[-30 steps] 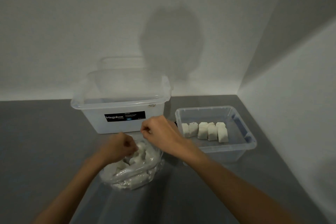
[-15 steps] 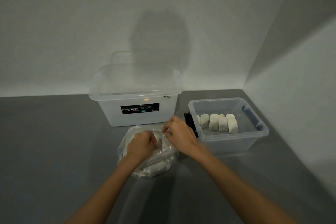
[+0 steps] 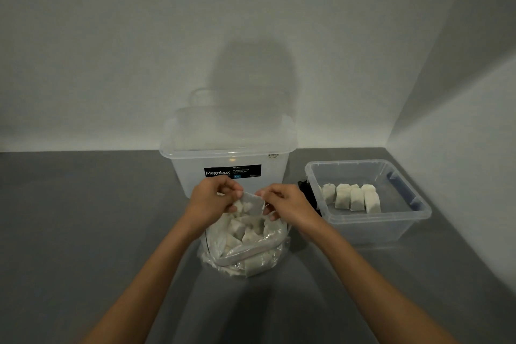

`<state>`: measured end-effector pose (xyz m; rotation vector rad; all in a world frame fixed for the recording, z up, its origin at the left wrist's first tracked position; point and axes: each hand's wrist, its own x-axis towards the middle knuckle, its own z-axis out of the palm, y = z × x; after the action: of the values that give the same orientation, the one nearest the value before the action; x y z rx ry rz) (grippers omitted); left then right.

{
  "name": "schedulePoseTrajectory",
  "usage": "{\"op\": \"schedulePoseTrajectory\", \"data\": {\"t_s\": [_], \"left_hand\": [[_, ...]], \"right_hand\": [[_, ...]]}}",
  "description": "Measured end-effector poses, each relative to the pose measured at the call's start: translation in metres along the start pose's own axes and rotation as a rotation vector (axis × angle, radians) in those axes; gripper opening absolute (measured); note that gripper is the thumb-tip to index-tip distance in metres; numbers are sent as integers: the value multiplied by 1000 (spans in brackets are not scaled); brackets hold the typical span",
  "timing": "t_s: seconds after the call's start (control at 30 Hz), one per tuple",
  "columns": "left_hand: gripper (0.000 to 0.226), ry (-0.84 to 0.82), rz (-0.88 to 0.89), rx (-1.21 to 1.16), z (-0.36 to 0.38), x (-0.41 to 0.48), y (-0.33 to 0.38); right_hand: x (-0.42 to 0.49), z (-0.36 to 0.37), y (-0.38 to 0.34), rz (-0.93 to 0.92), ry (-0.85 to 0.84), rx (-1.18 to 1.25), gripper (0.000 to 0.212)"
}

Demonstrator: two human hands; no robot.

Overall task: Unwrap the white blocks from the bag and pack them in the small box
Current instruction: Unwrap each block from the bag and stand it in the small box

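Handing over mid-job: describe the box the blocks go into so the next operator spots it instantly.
Start at the grey table's far right corner, by the side wall. The small box sits there, right of the taller Megabox tub. Unlike that labelled tub, it is low, open-topped and holds a row of white blocks.
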<state>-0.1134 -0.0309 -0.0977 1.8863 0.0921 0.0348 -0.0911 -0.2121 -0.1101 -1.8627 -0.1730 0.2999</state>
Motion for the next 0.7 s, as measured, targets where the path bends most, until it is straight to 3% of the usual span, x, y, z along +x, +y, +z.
{"op": "schedulePoseTrajectory", "data": {"t_s": [0.13, 0.27, 0.47, 0.57, 0.7], "left_hand": [[2, 79, -155, -400, 9, -6, -9], [2, 99, -260, -624, 17, -8, -18], [30, 8, -106, -158, 9, -5, -20], [22, 7, -44, -173, 7, -1, -20], [12, 69, -29, -90, 2, 2, -29]], "right_hand": [[4, -2, -8, 13, -19, 179, 14], [13, 0, -13, -63, -23, 8, 13], [25, 1, -31, -288, -90, -462, 13], [31, 4, -34, -315, -160, -556, 12], [40, 15, -20, -304, -106, -736, 13]]}}
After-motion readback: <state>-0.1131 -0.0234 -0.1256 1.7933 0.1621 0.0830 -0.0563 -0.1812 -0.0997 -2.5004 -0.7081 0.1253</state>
